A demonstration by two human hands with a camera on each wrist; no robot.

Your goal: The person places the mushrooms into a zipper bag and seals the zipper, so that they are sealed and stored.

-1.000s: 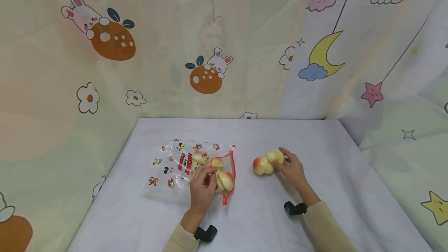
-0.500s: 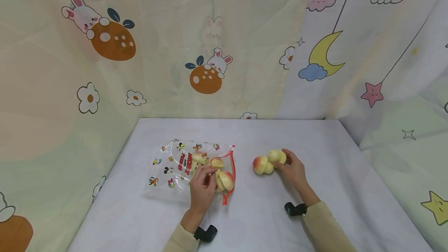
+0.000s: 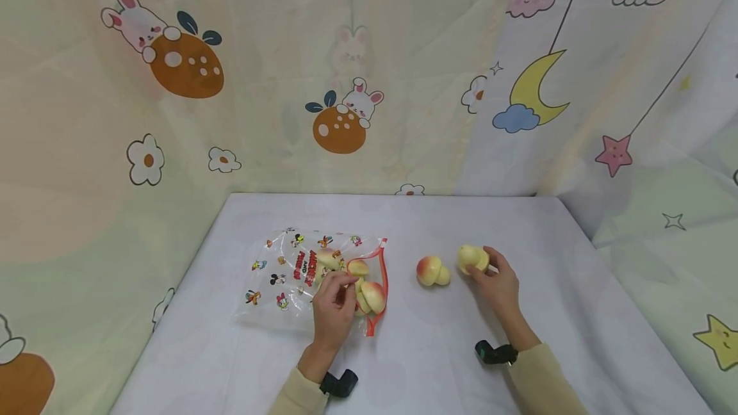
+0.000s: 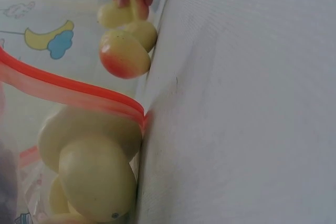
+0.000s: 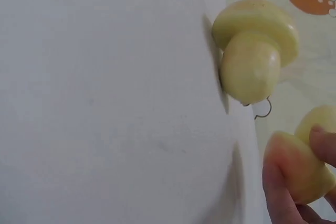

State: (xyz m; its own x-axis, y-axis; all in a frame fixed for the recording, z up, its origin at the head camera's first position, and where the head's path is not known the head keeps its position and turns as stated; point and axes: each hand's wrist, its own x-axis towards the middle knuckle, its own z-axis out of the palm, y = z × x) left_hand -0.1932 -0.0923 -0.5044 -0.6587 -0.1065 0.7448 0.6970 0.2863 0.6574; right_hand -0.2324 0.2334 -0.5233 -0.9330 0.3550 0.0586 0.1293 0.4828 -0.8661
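Note:
My right hand (image 3: 500, 284) grips a pale yellow toy mushroom (image 3: 469, 255) with a reddish blush, thumb on one side and fingers on the other. To its left, a second toy mushroom (image 3: 428, 271) with a red-tinged cap lies on the white tabletop; its mushroom shape (image 5: 252, 66) is plain in the right wrist view. My left hand (image 3: 334, 309) pinches the near-mouth film of a clear printed zip bag (image 3: 282, 274), by its red-edged opening. Several toy mushrooms (image 3: 373, 298) lie inside that bag, some partly behind my left fingers.
A white cloth-covered table (image 3: 426, 364) carries everything. Behind and beside it hangs a printed curtain (image 3: 277, 82) with cartoon rabbits and flowers. A black wrist camera (image 3: 340, 383) sits on the left wrist, another camera (image 3: 494, 353) on the right.
My right hand has moved right with its toy mushroom, away from the other one, so a gap now parts them. The left hand and bag have stayed in place.

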